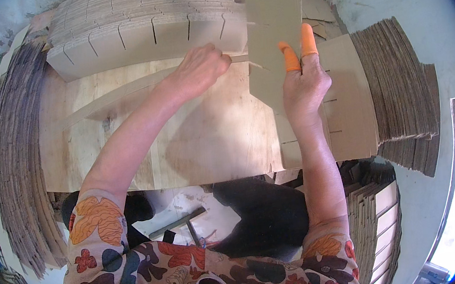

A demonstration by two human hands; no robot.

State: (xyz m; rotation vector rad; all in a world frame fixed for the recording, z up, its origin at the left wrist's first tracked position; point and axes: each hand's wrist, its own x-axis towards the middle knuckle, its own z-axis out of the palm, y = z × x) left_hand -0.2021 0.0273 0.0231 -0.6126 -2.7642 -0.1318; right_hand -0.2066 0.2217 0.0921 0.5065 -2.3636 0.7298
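My left hand (201, 69) is closed, its fingers pinched together over a long, narrow cardboard strip (118, 96). The strip runs from the left of the tabletop, under my wrist, and comes out past my fingers toward the right. Orange finger cots cover two fingertips of my right hand (306, 83). That hand grips a slotted cardboard panel (272, 4), held upright in the picture, with short slits along its left edge. The strip's right end reaches the panel's slit edge; I cannot tell whether it sits in a slit.
Slotted cardboard sheets stand in a long stack (139, 36) at the back of the wooden table (210, 138). More cardboard is piled at the left (17, 158) and at the right (395, 82). Below the right table edge stands another cardboard stack (376, 226).
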